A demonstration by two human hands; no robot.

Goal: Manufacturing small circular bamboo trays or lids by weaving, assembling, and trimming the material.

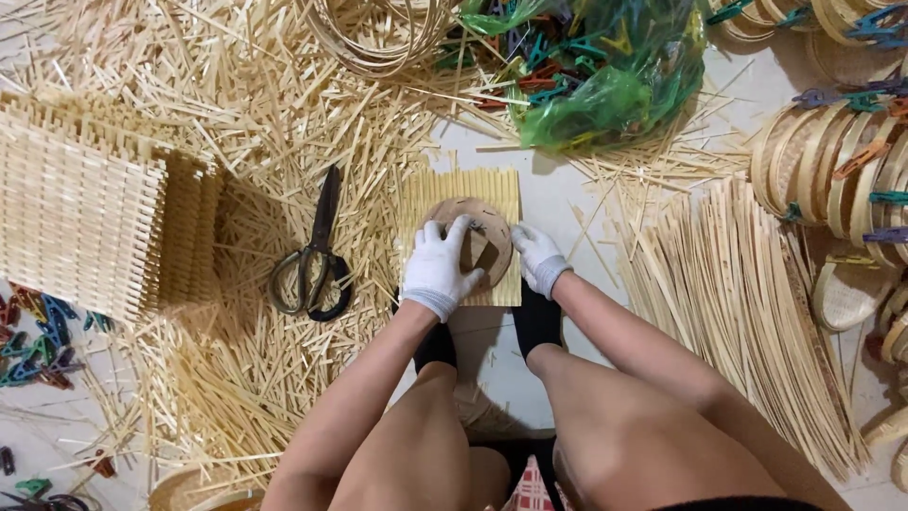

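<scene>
Disc (470,237), round and brown, is lying on a woven bamboo mat (461,194) on the floor, between both gloved hands. Scissors (312,255) are lying idle at left. Left hand (437,265) is pressing flat on the disc; right hand (539,257) is bracing its edge, fingers curled. Judged step: holding it centred on the mat; next needs steady pressure.

The left hand (437,268) wears a white knit glove with a ribbed cuff at the wrist; the right hand (539,257) wears a matching one; both forearms are bare, without sleeves; black socks cover both feet; the legs are bare; a dark garment edge shows at the bottom.
</scene>
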